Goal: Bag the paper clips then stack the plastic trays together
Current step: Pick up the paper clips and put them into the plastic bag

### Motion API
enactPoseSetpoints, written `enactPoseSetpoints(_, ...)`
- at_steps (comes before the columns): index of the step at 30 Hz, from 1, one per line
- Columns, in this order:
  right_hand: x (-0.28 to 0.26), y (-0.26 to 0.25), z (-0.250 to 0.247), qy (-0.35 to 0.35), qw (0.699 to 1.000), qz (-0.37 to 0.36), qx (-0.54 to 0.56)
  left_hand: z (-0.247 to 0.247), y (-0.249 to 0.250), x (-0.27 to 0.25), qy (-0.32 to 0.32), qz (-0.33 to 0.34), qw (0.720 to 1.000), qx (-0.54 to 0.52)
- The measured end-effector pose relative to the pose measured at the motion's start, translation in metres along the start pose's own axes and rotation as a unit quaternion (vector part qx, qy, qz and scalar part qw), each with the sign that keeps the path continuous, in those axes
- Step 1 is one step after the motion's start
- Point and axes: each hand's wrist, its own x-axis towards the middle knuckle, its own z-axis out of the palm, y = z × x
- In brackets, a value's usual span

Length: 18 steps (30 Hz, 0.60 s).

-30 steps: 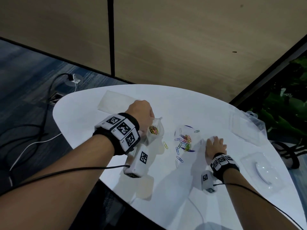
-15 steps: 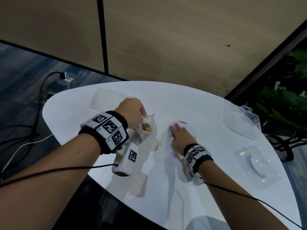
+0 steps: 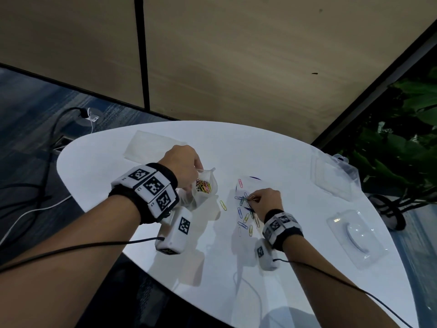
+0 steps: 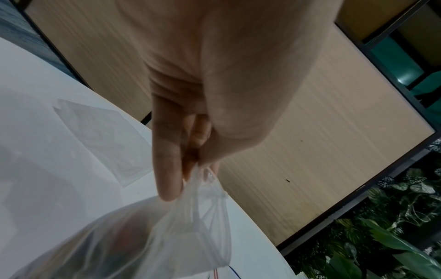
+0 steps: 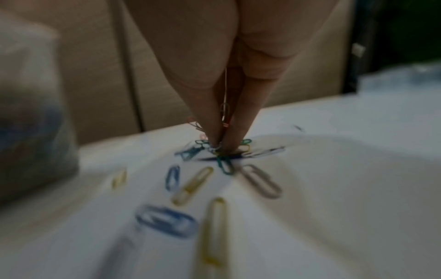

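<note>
Fingertips of the right hand [image 3: 267,204] meet in a pinch on loose paper clips [image 3: 244,213] scattered mid-tabletop [image 3: 295,268]. Just left, the left hand [image 3: 182,166] pinches the rim of a clear bag [image 3: 204,188] already holding colourful clips. A flat clear bag [image 3: 151,147] lies near the far-left edge. 2 plastic trays sit along the right edge: one [image 3: 357,235] nearer, another [image 3: 334,176] farther.

Your clear bag [image 3: 205,187] holds coloured clips; loose clips [image 3: 244,213] lie scattered beside it; clear trays [image 3: 354,235] sit apart, unstacked.
</note>
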Motion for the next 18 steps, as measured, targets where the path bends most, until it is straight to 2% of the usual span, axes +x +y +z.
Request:
enactPoseSetpoints(2, 0.001, 0.006, -0.007, 0.008, 0.986, 0.084, 0.142, -0.001, 0.001, -0.002, 0.003, 0.003, 1.000, 0.003)
enactPoseSetpoints(5, -0.002, 0.001, -0.019, -0.013, 0.933, 0.149, 0.326, -0.002, 0.002, -0.004, 0.006, 0.007, 1.000, 0.007)
enactPoseSetpoints(6, -0.004, -0.005, -0.023, -0.012, 0.906, 0.146, 0.396, -0.003, 0.002, -0.004, 0.005, 0.007, 1.000, 0.009)
enactPoseSetpoints(8, -0.010, -0.028, -0.034, -0.023, 0.829, 0.124, 0.545, -0.003, 0.003, -0.004, 0.000, 0.007, 1.000, 0.017)
enactPoseSetpoints(9, -0.015, -0.042, -0.041, -0.036, 0.799, 0.104, 0.590, -0.002, 0.003, -0.004, 0.000, 0.008, 1.000, 0.019)
enactPoseSetpoints(11, -0.027, -0.071, -0.052, -0.067, 0.780, 0.054, 0.620, -0.002, 0.004, -0.004, 0.005, 0.009, 1.000, 0.019)
enactPoseSetpoints(13, -0.037, -0.096, -0.054, -0.096, 0.787, 0.016, 0.609, 0.000, 0.005, -0.005, 0.014, 0.013, 1.000, 0.012)
enactPoseSetpoints(14, -0.042, -0.107, -0.052, -0.103, 0.800, -0.002, 0.591, 0.000, 0.005, -0.005, 0.018, 0.015, 1.000, 0.008)
enactPoseSetpoints(15, -0.045, -0.115, -0.048, -0.101, 0.826, -0.022, 0.555, 0.001, 0.006, -0.006, 0.020, 0.017, 1.000, 0.003)
enactPoseSetpoints(18, -0.050, -0.131, -0.031, -0.061, 0.933, -0.084, 0.344, 0.001, 0.006, -0.006, 0.019, 0.017, 1.000, -0.010)
